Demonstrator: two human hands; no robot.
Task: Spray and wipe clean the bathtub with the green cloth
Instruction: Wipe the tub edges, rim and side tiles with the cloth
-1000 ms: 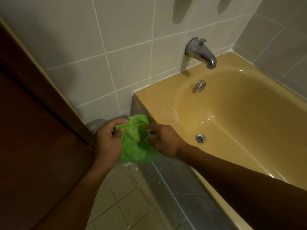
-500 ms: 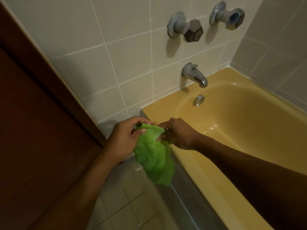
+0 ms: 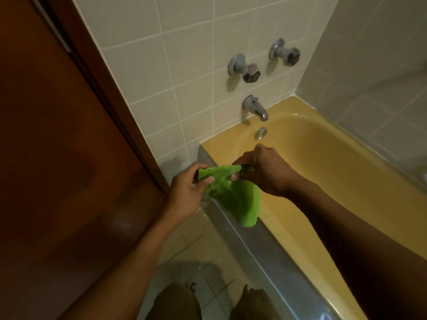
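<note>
Two hands meet in the middle of the frame. How are they set? (asker)

The left hand (image 3: 187, 192) comes up from the lower left on a bare forearm, palm turned inward, thumb on top, pinching one corner of the green cloth (image 3: 235, 197). The right hand (image 3: 265, 172) reaches in from the lower right, its forearm crossing above the bathtub (image 3: 335, 172). Its back faces the camera, knuckles raised, fingers curled down around the other end of the same edge. (watcher)

So each hand is closed on the cloth? (asker)

Yes, both grip it, and the hands sit near each other with a short strip pulled between them. (watcher)

Which way does the cloth run? (asker)

The held edge runs roughly left to right. Below it the cloth hangs slack, and its long axis slants from the pinch at upper left down to a rounded tip at lower right. (watcher)

Where is it, relative to the tub? (asker)

It hangs in the air at the tub's near corner, with the tip in front of the yellow rim beside the grey side panel (image 3: 265, 262). Whether the tip touches the rim, I cannot tell. (watcher)

And around it? (asker)

There is a spout (image 3: 255, 108) and two taps (image 3: 245, 69) on the tiled wall (image 3: 184, 65) in the upper centre, a brown door (image 3: 57, 158) at left, and knees (image 3: 173, 301) over the floor (image 3: 208, 262) along the bottom edge. (watcher)
</note>
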